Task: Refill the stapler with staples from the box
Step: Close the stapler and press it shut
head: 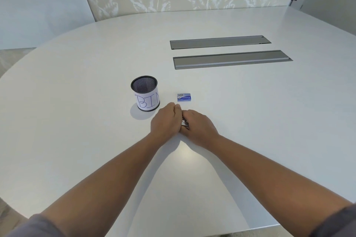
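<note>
White table [250, 121]: stapler [185, 122], mostly hidden, apparently clamped between fingers of both hands; box [184, 97] beyond.

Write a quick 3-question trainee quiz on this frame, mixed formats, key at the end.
1. True or false: the staple box lies inside the mesh cup.
2. Multiple choice: the word on the cup's paper label is A) PENS B) BIN C) CLIPS.
3. Short answer: where is the metal stapler?

Key
1. False; it sits on the table, right of the cup and apart from it.
2. B.
3. Between the left hand and the right hand, both closed around it; it is mostly hidden, just nearer the person than the box.
</note>
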Demonstrator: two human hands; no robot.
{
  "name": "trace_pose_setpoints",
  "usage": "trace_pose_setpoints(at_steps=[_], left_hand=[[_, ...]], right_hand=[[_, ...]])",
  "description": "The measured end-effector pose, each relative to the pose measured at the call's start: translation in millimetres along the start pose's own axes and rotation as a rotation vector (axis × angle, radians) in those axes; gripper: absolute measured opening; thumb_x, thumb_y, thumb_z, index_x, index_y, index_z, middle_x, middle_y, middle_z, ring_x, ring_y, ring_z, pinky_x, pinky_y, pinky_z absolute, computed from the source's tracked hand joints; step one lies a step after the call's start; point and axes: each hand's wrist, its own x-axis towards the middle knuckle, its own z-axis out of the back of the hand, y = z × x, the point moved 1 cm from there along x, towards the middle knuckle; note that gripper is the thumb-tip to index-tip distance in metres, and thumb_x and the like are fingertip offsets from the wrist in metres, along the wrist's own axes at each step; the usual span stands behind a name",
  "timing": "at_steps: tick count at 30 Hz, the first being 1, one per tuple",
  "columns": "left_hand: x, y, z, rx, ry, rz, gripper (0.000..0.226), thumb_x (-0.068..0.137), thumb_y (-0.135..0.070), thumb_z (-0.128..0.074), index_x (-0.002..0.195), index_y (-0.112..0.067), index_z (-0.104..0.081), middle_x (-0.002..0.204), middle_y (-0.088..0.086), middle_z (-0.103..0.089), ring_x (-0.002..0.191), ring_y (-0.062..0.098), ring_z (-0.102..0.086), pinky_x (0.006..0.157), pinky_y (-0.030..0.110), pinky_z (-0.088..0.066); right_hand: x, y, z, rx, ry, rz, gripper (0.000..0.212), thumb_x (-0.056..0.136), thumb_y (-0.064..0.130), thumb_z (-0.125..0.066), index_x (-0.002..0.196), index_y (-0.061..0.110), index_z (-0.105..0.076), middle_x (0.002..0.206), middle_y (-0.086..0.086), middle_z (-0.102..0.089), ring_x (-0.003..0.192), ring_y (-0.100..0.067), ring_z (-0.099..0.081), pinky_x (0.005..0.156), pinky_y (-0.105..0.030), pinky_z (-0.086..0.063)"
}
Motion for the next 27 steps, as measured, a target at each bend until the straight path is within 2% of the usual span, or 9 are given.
trace_pose_setpoints(at_steps=[3,6,10,14,18,22,27], left_hand=[[1.8,2.0,0.2,0.049,0.017,-0.038,0.032,0.095,-0.036,-0.032,0.071,-0.017,-0.043,0.070,-0.002,-0.057,0.066,0.013,-0.051,0.053,0.031,-0.029],[3.4,3.2,1.6,0.102,0.048,-0.071,0.030,0.092,-0.034,-0.033,0.070,-0.015,-0.043,0.069,-0.002,-0.056,0.067,0.019,-0.051,0.054,0.032,-0.028],[2.9,6.5,1.6,0.115,0.047,-0.094,0.034,0.089,-0.037,-0.030,0.070,-0.015,-0.047,0.070,-0.002,-0.058,0.070,0.020,-0.053,0.056,0.032,-0.032],[6.2,10.5,3.0,0.054,0.077,-0.129,0.042,0.097,-0.044,-0.029,0.068,-0.019,-0.046,0.069,-0.003,-0.059,0.073,0.021,-0.056,0.059,0.034,-0.035],[7.1,16.4,5.7,0.023,0.116,-0.167,0.052,0.102,-0.054,-0.023,0.068,-0.021,-0.045,0.069,-0.005,-0.061,0.075,0.020,-0.058,0.063,0.036,-0.039],[4.0,17.5,6.7,0.106,0.112,-0.206,0.057,0.102,-0.060,-0.017,0.070,-0.023,-0.047,0.073,-0.007,-0.063,0.076,0.018,-0.059,0.064,0.035,-0.040],[4.1,14.4,5.9,0.165,0.094,-0.220,0.057,0.104,-0.054,-0.018,0.069,-0.020,-0.047,0.072,-0.005,-0.060,0.076,0.024,-0.058,0.066,0.036,-0.039]], right_hand=[[-1.8,0.2,-2.3,-0.108,-0.024,-0.030,0.023,0.095,0.041,-0.054,0.085,0.025,-0.041,0.079,0.010,-0.050,0.073,-0.018,-0.049,0.061,-0.035,-0.039],[-3.1,0.2,-3.1,-0.158,-0.040,-0.063,0.027,0.095,0.043,-0.051,0.082,0.023,-0.038,0.074,0.007,-0.053,0.067,-0.021,-0.049,0.056,-0.034,-0.033],[-4.1,1.0,-2.6,-0.158,-0.044,-0.077,0.030,0.094,0.049,-0.044,0.083,0.022,-0.038,0.070,0.005,-0.053,0.062,-0.023,-0.049,0.054,-0.034,-0.031],[-3.4,-0.3,-2.8,-0.136,-0.043,-0.088,0.039,0.098,0.055,-0.048,0.085,0.020,-0.039,0.072,0.006,-0.054,0.064,-0.024,-0.049,0.058,-0.037,-0.038],[-3.5,0.6,-1.0,-0.136,-0.015,-0.085,0.047,0.097,0.064,-0.043,0.085,0.020,-0.036,0.070,0.009,-0.048,0.064,-0.024,-0.044,0.058,-0.037,-0.035],[-5.2,1.3,-0.4,-0.147,0.001,-0.065,0.046,0.098,0.062,-0.042,0.086,0.019,-0.036,0.073,0.003,-0.054,0.065,-0.025,-0.045,0.059,-0.038,-0.036],[-7.0,0.0,-1.1,-0.142,-0.008,-0.035,0.042,0.100,0.056,-0.045,0.085,0.018,-0.036,0.071,0.000,-0.053,0.065,-0.028,-0.046,0.058,-0.039,-0.034]])
